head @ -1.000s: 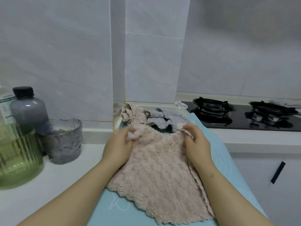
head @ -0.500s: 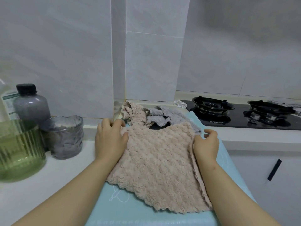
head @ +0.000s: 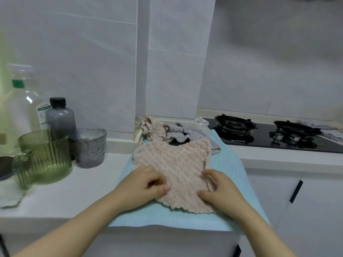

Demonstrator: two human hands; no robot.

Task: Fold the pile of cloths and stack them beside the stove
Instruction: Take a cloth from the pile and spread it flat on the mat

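Left grip (head: 148, 184), right grip (head: 220, 190) at cloth (head: 176, 158) edges

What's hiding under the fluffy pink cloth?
A light blue mat lies under the fluffy pink cloth, showing at its sides. Its far edge overlaps a crumpled grey cloth. Anything beneath the middle is covered, so I cannot tell.

White counter (head: 83, 191): blue mat (head: 228, 164) centre; green glass (head: 46, 158), grey cup (head: 89, 147), dark bottle (head: 60, 117) left; black stove (head: 259, 140) right.

A home kitchen: gas stove (head: 269, 134), white tiled wall (head: 92, 71), countertop (head: 70, 190).
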